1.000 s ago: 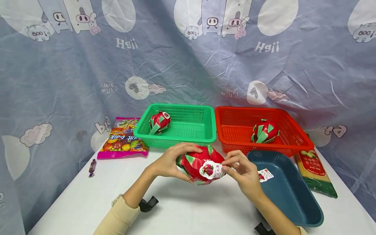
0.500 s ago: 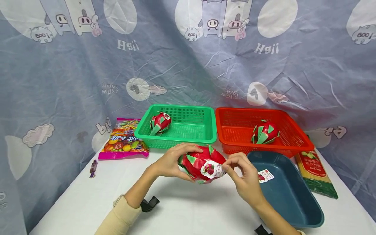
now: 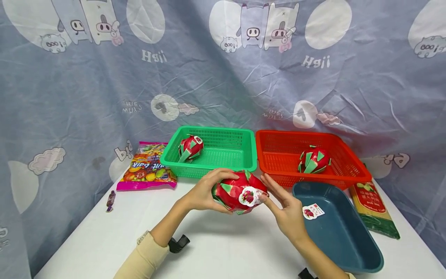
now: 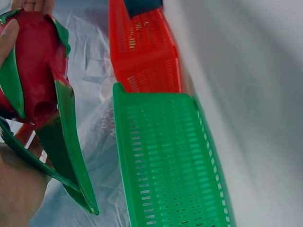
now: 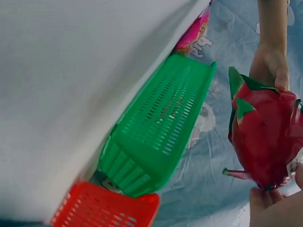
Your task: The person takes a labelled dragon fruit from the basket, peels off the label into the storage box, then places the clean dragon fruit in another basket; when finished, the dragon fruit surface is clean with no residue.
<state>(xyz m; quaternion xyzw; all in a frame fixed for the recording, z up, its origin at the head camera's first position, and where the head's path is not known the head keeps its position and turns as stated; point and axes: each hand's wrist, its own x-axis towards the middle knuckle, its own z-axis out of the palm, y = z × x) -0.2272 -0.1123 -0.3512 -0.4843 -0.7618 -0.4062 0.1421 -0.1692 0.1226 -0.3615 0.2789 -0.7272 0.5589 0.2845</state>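
A red dragon fruit [image 3: 230,193] with green scales is held above the white table. Its far left end sits in the grip of my left hand [image 3: 203,192], thumb below and fingers over the top. On its right side is a white label [image 3: 249,196] with a fruit picture. The thumb of my right hand [image 3: 290,213] presses this label, while its straight fingers touch the fruit's right end. In the left wrist view, long green leaves [image 4: 71,137] hang from the fruit's stem end. The right wrist view shows the smooth red body [image 5: 265,132] between both hands.
Behind stand a green basket [image 3: 209,169] and a red basket [image 3: 315,179], each with one dragon fruit inside. A dark blue tray [image 3: 343,232] at right holds another label [image 3: 313,211]. Also about are a candy bag [image 3: 148,166], a wrapped candy [image 3: 110,200] and a yellow-green packet [image 3: 374,207].
The right hand's fingers were bent, pinching the label's edge; now they are straightened against the fruit, with the thumb pressed on the label. The left hand keeps its grip.
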